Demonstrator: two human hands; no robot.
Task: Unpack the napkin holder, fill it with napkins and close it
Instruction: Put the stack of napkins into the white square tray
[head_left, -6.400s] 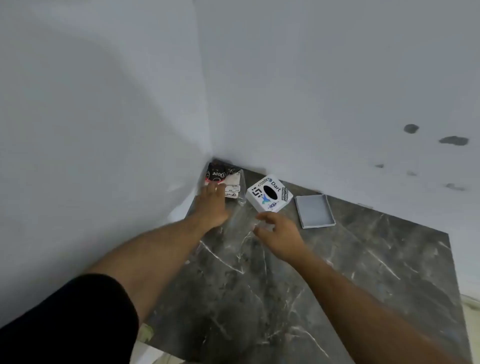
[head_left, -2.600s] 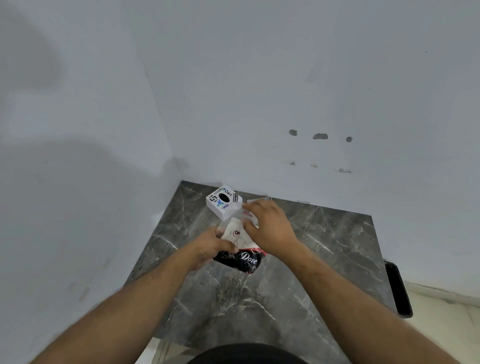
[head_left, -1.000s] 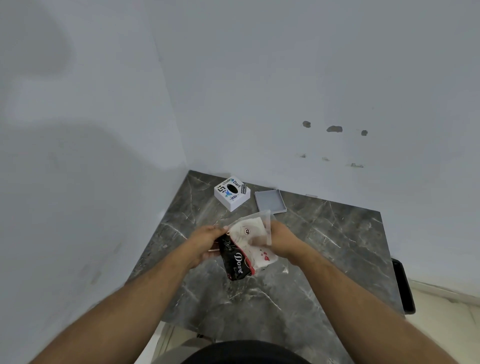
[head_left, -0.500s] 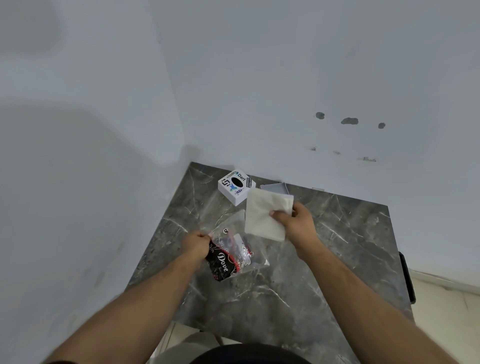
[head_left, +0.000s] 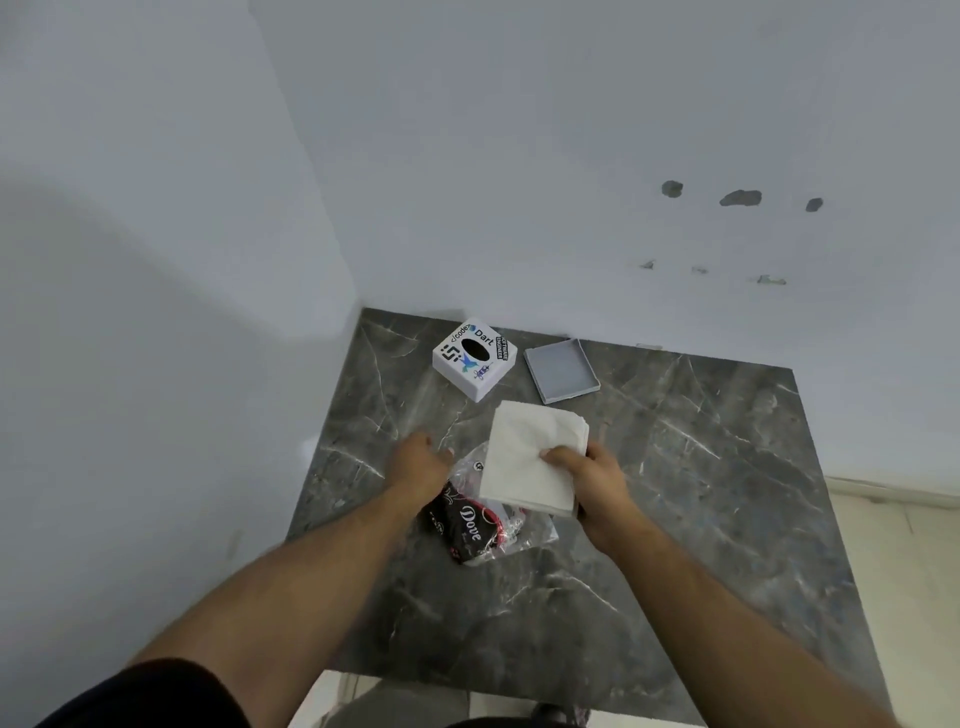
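Gripping the napkins (head_left: 530, 457), the right hand (head_left: 597, 483) sits nearer the napkin holder (head_left: 474, 358) (straight ahead, beyond it); left hand (head_left: 421, 462) empty, fingers loose

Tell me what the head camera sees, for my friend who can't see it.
The right hand holds a stack of white napkins above a grey marble table. The left hand rests by the plastic wrapper. Farther back sit a white napkin holder and flat grey lid.

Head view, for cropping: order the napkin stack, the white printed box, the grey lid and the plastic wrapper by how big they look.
1. Napkin stack, the largest, though nearer the camera.
2. Plastic wrapper, partly hidden beneath the stack.
3. White printed box and grey lid look alike; no ranking.
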